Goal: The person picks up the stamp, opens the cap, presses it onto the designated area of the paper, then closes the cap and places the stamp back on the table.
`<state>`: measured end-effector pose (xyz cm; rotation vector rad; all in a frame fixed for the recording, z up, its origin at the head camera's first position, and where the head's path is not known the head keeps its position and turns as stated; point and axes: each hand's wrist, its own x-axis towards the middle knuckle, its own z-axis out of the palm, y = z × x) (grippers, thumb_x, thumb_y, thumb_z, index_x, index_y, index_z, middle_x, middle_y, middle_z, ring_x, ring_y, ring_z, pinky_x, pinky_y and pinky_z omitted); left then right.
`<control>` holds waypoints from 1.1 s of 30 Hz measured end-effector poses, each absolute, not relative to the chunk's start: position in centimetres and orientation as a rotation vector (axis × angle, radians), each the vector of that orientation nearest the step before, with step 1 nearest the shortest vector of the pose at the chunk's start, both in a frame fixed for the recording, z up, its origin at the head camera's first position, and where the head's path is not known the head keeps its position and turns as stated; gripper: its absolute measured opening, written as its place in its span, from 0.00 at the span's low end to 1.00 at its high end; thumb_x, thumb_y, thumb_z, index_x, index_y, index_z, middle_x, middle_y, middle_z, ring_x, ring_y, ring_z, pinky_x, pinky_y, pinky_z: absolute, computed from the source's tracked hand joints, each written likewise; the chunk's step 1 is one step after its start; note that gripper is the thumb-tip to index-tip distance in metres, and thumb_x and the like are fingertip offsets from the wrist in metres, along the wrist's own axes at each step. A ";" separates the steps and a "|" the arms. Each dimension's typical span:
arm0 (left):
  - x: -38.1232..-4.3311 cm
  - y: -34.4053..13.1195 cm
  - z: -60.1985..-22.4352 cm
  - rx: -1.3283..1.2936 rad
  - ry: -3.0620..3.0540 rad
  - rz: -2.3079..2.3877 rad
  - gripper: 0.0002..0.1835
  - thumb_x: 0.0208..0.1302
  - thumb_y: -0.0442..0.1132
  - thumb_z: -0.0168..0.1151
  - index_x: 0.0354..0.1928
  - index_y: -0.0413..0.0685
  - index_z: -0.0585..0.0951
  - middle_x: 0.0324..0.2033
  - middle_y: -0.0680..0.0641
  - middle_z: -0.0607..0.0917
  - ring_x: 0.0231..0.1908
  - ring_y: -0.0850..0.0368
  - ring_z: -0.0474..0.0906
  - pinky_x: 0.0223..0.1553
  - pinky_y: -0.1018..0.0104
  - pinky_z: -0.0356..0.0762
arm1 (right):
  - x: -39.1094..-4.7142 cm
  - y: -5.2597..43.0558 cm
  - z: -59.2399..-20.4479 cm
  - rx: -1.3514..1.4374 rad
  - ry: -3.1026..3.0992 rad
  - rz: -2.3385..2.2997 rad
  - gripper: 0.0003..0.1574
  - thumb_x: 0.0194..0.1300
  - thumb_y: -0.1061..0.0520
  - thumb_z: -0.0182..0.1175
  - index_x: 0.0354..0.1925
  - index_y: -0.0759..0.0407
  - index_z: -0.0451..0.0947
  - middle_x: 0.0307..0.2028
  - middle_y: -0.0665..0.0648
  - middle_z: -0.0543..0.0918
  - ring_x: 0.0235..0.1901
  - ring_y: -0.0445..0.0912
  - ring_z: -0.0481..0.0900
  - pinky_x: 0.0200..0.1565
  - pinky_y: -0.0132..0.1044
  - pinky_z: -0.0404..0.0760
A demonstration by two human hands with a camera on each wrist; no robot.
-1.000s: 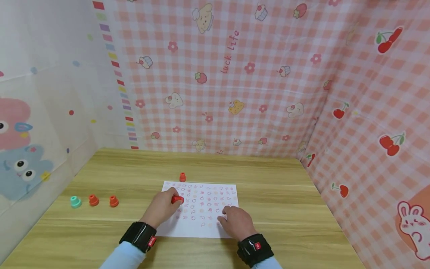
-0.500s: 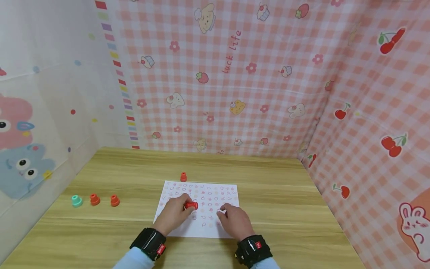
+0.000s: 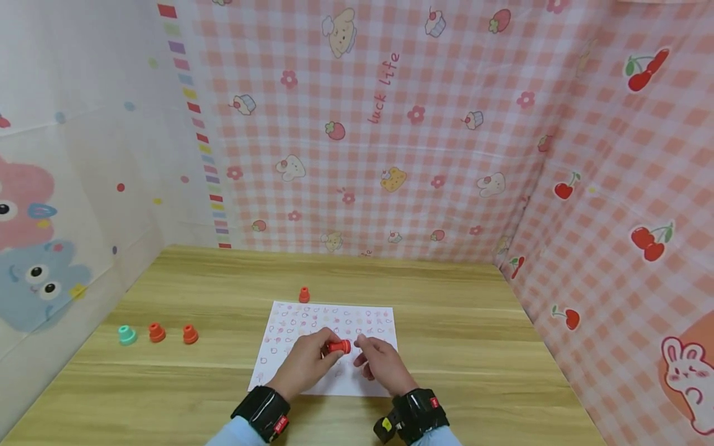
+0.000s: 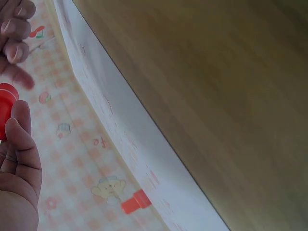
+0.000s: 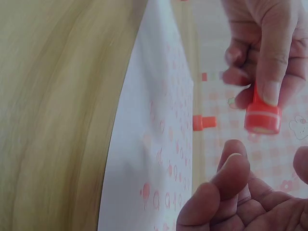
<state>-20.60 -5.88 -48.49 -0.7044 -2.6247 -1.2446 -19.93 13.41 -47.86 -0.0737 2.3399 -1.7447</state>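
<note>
My left hand (image 3: 305, 361) pinches a red stamp (image 3: 341, 346) between thumb and fingers, above the printed sheet. Its round end points toward my right hand (image 3: 385, 365), and in the right wrist view a pale face shows on that end of the stamp (image 5: 263, 120). The right hand holds nothing; its fingers are loosely bent with a gap between thumb and fingertips, just short of the stamp. Under both hands lies a white paper (image 3: 262, 378) covered with rows of small pink and red prints, partly hidden by the hands.
Another red stamp (image 3: 304, 295) stands just behind the paper's far edge. To the left are a teal stamp (image 3: 127, 335) and two red ones, the nearer to the paper being a red stamp (image 3: 190, 334). Patterned cloth (image 3: 357, 155) encloses the wooden table (image 3: 474, 347).
The left hand has moved right across the paper with the stamp, to close beside the right hand. The right hand has turned toward it, its fingers shifting slightly left.
</note>
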 end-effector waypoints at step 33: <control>-20.3 -5.4 -48.0 -0.722 -2.532 -1.613 0.05 0.64 0.38 0.68 0.40 0.53 0.82 0.29 0.60 0.84 0.29 0.66 0.75 0.30 0.70 0.73 | -20.0 13.3 -47.9 -0.153 1.705 -2.112 0.13 0.80 0.52 0.45 0.37 0.56 0.68 0.27 0.50 0.70 0.23 0.39 0.63 0.30 0.31 0.67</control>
